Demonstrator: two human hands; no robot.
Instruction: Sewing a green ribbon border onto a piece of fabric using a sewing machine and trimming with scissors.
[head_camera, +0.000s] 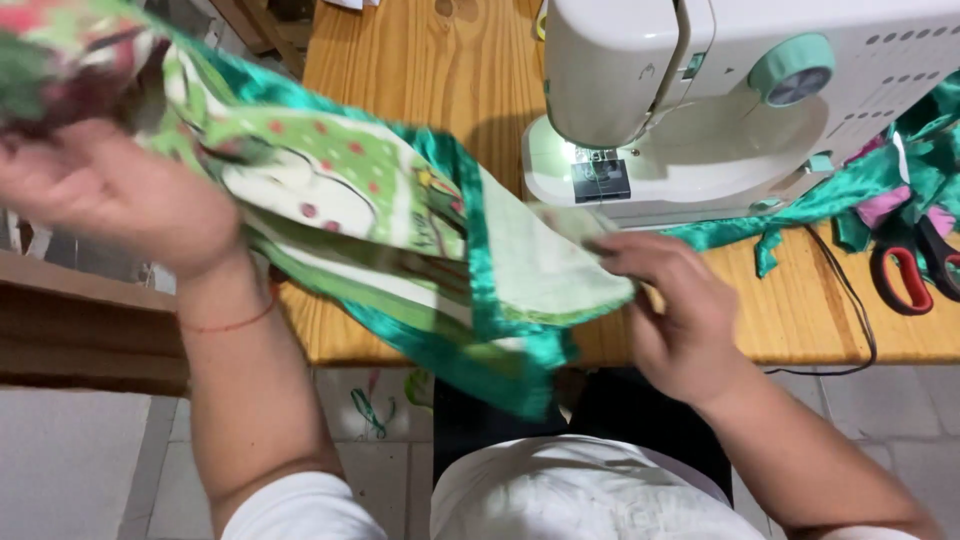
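A printed green and white cloth (370, 220) with a shiny teal satin border stretches between my two hands above the table's front edge. My left hand (120, 205), blurred and raised at the left, grips the cloth's bunched upper end. My right hand (670, 310) pinches the cloth's lower right corner, just in front of a white sewing machine (720, 100). The cloth sags in the middle and hangs down past the table edge.
The wooden table (440, 80) carries the sewing machine with its pale green dial (795, 72). Teal fabric scraps (860, 195) and red-handled scissors (905, 275) lie at the right. A black cord (850, 300) runs over the table edge. A brown shelf (70, 330) sits at the left.
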